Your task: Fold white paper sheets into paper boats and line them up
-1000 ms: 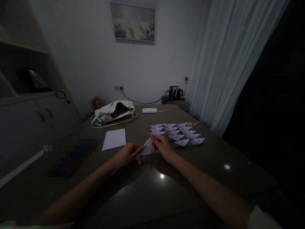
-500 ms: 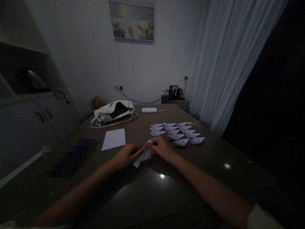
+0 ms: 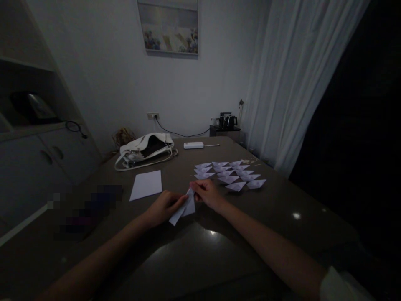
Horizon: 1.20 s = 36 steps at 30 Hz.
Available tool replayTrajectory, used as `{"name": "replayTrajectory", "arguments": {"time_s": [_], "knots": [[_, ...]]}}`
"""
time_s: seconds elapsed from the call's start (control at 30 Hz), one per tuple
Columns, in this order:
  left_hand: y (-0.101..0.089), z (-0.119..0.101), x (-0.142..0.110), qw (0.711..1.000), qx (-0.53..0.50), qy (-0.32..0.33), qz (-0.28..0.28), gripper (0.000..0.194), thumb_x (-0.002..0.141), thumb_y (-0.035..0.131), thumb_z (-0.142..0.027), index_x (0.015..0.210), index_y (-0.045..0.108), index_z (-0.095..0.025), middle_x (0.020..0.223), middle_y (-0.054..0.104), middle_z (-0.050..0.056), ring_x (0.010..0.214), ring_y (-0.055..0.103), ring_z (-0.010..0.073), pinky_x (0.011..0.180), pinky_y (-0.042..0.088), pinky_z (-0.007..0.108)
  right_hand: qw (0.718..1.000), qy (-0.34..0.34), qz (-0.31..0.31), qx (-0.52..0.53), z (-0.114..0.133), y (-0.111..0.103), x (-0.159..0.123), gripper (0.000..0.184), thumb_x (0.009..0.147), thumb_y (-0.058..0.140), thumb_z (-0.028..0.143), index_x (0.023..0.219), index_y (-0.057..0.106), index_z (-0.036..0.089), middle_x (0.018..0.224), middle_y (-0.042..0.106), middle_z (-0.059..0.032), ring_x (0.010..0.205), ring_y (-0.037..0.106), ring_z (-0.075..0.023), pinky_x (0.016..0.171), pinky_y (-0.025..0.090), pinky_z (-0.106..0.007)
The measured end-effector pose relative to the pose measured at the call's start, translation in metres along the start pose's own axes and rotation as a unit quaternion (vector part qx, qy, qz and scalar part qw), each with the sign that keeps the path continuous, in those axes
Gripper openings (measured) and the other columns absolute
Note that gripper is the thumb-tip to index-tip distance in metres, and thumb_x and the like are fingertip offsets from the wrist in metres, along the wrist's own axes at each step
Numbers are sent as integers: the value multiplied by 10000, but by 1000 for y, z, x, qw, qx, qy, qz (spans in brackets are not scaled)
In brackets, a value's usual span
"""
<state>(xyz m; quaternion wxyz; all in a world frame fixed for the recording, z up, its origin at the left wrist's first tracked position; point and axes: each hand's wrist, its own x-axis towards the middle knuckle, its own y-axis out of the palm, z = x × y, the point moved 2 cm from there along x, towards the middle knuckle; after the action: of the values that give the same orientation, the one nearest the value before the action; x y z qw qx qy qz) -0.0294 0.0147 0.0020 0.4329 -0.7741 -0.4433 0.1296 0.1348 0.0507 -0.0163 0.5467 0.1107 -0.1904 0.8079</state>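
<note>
My left hand and my right hand meet over the dark table, both pinching a small folded piece of white paper. The paper hangs down between them, its lower corner pointing toward me. Just beyond my right hand lie several folded paper boats set out in rows. A flat white sheet rests on the table to the left of my hands.
A white handbag lies at the far left of the table, a white power bank with a cable behind it. A kettle set stands on a side stand by the white curtain. A blurred dark object sits at the left edge.
The folded paper has turned between my fingers and now hangs lower, pointing toward me. Both hands stay close together at the same spot; the view has shifted slightly.
</note>
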Motion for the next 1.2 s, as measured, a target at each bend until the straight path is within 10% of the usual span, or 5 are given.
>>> {"name": "replayTrajectory", "arguments": {"time_s": [0.43,0.73,1.2], "knots": [[-8,7,2,991,121,-16,-46,466,921,330,-381,587,539,-133,483,403,-35,423,378,83,446,256,209,988,36,-141,60,3,-8,3,397,677,647,543,735,516,173,632,531,41,403,426,-49,364,307,-173],[-6,-6,-4,985,101,115,-78,235,887,475,-296,975,651,-168,1188,550,112,1041,570,209,906,434,298,997,23,43,60,-1,10,-3,311,700,692,432,751,580,146,684,595,6,612,556,-109,600,442,-232],[-2,-2,2,982,-166,25,-83,233,827,582,-386,810,602,-155,903,615,55,845,613,202,741,522,301,995,37,41,85,-6,5,1,306,687,709,422,777,593,153,694,607,5,619,583,-124,618,472,-257]]}}
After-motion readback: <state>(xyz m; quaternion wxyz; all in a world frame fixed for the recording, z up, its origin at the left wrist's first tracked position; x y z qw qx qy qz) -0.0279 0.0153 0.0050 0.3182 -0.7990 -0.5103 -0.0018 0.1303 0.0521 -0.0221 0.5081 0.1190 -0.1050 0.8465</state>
